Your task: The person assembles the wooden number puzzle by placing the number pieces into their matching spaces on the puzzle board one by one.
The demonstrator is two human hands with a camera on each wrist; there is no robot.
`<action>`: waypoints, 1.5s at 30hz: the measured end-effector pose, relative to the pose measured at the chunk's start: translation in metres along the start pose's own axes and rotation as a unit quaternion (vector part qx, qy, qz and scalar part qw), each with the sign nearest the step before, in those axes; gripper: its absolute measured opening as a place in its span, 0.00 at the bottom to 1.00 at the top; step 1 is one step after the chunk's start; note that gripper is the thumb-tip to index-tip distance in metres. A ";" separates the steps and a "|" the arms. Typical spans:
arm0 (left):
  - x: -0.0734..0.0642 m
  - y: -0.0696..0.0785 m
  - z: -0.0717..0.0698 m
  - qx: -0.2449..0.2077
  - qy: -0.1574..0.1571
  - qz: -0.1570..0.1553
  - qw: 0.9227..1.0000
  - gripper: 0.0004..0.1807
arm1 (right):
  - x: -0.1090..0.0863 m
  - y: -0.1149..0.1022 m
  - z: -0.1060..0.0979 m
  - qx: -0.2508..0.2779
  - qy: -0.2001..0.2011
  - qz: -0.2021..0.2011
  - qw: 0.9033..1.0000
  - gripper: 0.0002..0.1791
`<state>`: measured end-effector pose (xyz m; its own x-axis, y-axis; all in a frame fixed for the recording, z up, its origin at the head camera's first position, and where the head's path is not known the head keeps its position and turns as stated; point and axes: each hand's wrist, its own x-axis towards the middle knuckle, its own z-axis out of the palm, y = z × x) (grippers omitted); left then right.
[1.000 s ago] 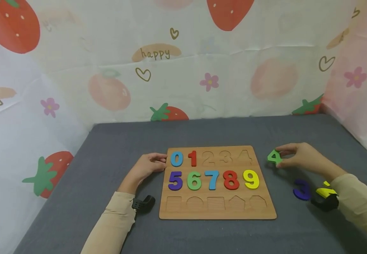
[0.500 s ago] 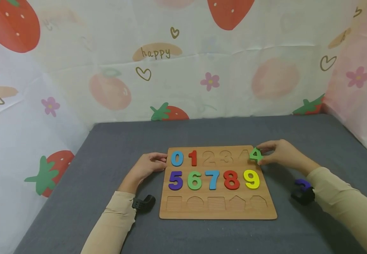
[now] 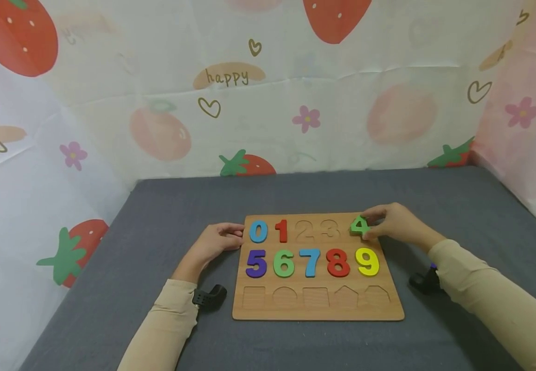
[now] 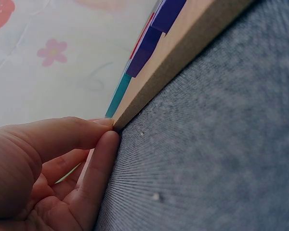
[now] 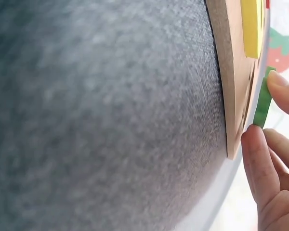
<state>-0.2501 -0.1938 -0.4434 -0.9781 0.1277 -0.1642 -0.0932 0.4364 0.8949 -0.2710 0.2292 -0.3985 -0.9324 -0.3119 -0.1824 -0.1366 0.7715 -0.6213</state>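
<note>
My right hand [image 3: 397,224] pinches a green number 4 puzzle piece [image 3: 358,225] over the top right corner of a wooden number puzzle board [image 3: 316,313]. In the right wrist view, thumb and fingers hold the green 4 [image 5: 263,103] by its ends, tilted against the board. Whether it sits in its outline is hidden. My left hand [image 3: 214,242] rests at the board's left edge, fingertips touching it; the left wrist view shows the thumb and a finger against the wooden edge. The 0 [image 3: 258,232], 1 [image 3: 282,231] and 5 to 9 stand on the board.
The 2 outline [image 3: 304,230] and 3 outline [image 3: 330,228] show bare wood, as does the bottom row of shapes. A bit of a purple piece [image 3: 433,266] shows beside the right wrist. Grey cloth [image 3: 194,201] covers the table, below a printed backdrop [image 3: 268,118].
My right hand has carried the green 4 leftward from beside the board to its top right corner. The right arm now covers the yellow piece and most of the purple 3. My left hand stays put.
</note>
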 end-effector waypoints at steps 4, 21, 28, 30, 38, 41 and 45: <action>0.001 0.000 0.000 0.000 0.002 -0.003 1.000 0.25 | 0.002 -0.001 0.003 0.001 0.003 -0.006 1.000 0.39; 0.001 -0.002 0.000 0.005 0.004 -0.011 1.000 0.24 | 0.006 -0.003 0.007 0.003 0.005 0.003 1.000 0.37; 0.001 -0.002 -0.001 -0.001 -0.003 -0.003 1.000 0.24 | 0.004 -0.003 0.007 0.010 0.004 0.004 1.000 0.38; 0.001 -0.002 -0.001 -0.005 -0.005 -0.004 1.000 0.25 | 0.000 -0.002 0.004 0.018 0.007 0.007 1.000 0.39; -0.001 -0.001 -0.001 -0.006 -0.007 -0.007 1.000 0.25 | -0.029 -0.001 -0.016 0.052 0.046 0.037 0.997 0.41; 0.000 0.000 -0.002 -0.005 -0.004 -0.008 1.000 0.25 | -0.044 0.002 -0.021 0.055 0.057 0.041 0.996 0.46; 0.001 0.000 -0.002 -0.002 -0.006 -0.007 1.000 0.25 | -0.065 0.009 -0.026 0.052 0.069 0.045 0.995 0.48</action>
<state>-0.2513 -0.1953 -0.4430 -0.9743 0.1331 -0.1820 -0.1075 0.4352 0.8939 -0.2205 0.2703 -0.3726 -0.9773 -0.1601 -0.1385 -0.0224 0.7287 -0.6845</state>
